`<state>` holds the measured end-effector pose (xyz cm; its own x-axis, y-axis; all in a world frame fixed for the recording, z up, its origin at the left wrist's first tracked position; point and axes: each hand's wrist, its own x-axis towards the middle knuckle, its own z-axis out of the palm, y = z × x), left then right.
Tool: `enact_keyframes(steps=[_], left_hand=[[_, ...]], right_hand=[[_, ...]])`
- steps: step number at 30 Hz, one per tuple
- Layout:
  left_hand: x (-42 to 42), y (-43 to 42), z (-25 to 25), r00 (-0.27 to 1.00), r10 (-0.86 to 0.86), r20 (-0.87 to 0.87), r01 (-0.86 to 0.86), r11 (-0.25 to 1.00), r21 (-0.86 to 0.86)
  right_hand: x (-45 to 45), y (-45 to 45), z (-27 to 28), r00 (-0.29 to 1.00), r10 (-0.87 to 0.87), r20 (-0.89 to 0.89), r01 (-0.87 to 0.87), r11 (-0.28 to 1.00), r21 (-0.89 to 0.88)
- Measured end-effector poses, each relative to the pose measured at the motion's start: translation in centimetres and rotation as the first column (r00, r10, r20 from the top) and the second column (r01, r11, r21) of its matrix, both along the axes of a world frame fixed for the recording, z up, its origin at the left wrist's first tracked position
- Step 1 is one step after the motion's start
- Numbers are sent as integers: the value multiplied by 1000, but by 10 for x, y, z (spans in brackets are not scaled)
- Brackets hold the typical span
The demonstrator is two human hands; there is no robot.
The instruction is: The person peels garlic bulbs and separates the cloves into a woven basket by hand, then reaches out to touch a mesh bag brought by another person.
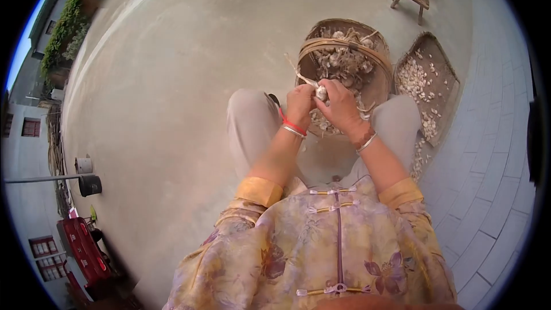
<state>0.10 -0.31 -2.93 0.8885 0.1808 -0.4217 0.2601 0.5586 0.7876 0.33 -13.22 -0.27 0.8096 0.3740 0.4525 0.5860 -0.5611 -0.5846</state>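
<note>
I am observing the left hand (300, 104) and right hand (340, 104) grasping one garlic bulb (322, 93), a wicker basket (376, 83) sitting at one o'clock.

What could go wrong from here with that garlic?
The garlic bulb might slip from the left hand and right hand and drop toward the basket. Loose cloves lie outside the tray, close to the right leg, so a shifting leg could scatter them.

Garlic bulb (322, 93) in both hands (341, 107), near woven basket (376, 78)
</note>
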Motion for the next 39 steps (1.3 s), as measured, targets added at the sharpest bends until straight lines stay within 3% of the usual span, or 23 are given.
enact_keyframes(steps=[4,7,9,10,12,13,16,18,24,27,28,29,30,31,33,36,38,39], left_hand=[[3,-4,4,986,48,162,-66,992,104],[4,3,13,974,-34,226,4,991,133],[3,2,22,992,91,89,-75,983,-169],[4,5,19,994,85,73,-71,982,-175],[6,11,22,979,164,123,-91,886,-455],[7,10,22,975,213,62,-150,839,-523],[12,17,11,982,138,132,-29,791,-611],[13,12,20,984,172,52,-102,771,-629],[13,10,25,985,163,56,-90,763,-640],[15,14,23,983,179,37,-93,666,-740],[14,13,22,983,180,33,-96,665,-741],[14,13,25,984,167,55,-59,610,-790],[14,13,27,985,156,77,-22,550,-835],[14,13,28,985,155,75,-23,549,-835],[15,15,27,985,164,58,-67,668,-741],[20,20,18,990,98,101,14,642,-767],[21,20,11,988,71,140,54,682,-730],[22,20,10,990,44,136,43,814,-579]], right_hand=[[-3,5,-9,993,-38,-112,35,999,-32],[-11,11,-22,966,-37,-257,44,999,21],[-13,16,-18,936,-43,-350,68,996,60],[-14,16,-17,903,-35,-428,88,991,104],[-16,15,-20,889,-1,-458,81,984,156],[-16,16,-22,884,21,-468,101,967,234],[-21,24,-23,889,37,-457,139,928,347],[-16,26,-31,927,6,-376,170,884,434],[-16,24,-34,859,161,-486,188,784,592],[-17,21,-32,815,221,-536,245,706,664],[-18,16,-33,623,514,-589,367,473,801],[-18,14,-30,407,774,-486,536,228,813],[-18,15,-28,406,773,-487,537,230,812],[-19,18,-26,418,734,-535,562,253,787],[-16,17,-25,430,690,-582,589,274,760],[-1,8,-28,452,711,-538,618,185,764],[7,2,-31,515,618,-593,673,137,727],[10,-6,-32,504,666,-550,633,148,759]])
